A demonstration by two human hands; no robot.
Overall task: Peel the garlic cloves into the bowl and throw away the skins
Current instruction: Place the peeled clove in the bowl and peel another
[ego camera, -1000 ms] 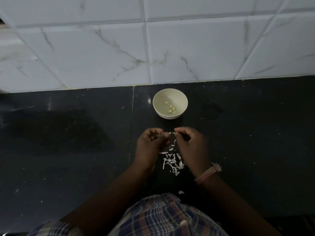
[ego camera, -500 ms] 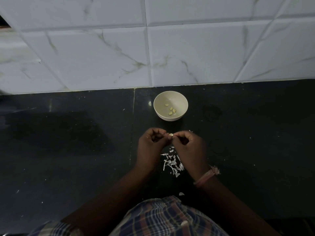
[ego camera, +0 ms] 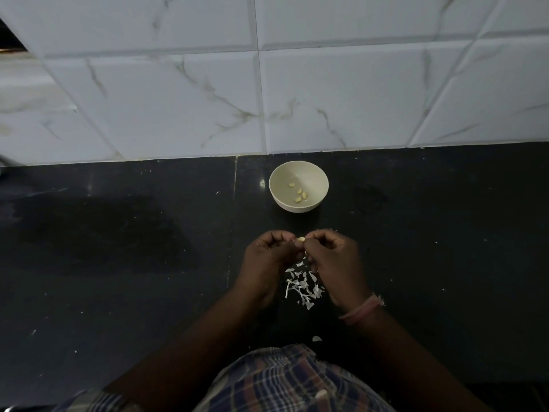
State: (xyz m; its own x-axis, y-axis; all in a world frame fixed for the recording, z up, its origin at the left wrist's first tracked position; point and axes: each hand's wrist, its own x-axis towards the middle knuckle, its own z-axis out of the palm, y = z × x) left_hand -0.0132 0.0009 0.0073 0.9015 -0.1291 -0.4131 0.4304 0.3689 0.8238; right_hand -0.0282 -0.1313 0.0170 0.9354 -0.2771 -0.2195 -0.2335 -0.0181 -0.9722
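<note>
**A small clove held high, with loose skins below**

The garlic clove (ego camera: 301, 239) sits between the fingertips of both hands, just above the dark bench (ego camera: 118, 263) and near the bowl (ego camera: 298, 185), but not over it. The left hand (ego camera: 271, 254) is curled and pinches the clove from one side; the right hand (ego camera: 332, 257) is also curled and pinches it, or its skin, from the other side (I cannot tell which part the right fingers really take). The clove looks pale and mostly bare.

I think the main risk is a slip: the clove is small and smooth, and if the nails pull hard it may jump from the fingers onto the bench, because the bowl is a little farther forward. Four peeled cloves (ego camera: 298, 194) already lie in the bowl.

The second risk concerns the garlic skins (ego camera: 301, 285). They lie in a loose heap between the wrists, very light, and a quick move of an arm could scatter them. One piece (ego camera: 316, 339) already lies apart, close to the checked cloth (ego camera: 285, 382). Such flakes are easy to miss when the skins are thrown away.
</note>
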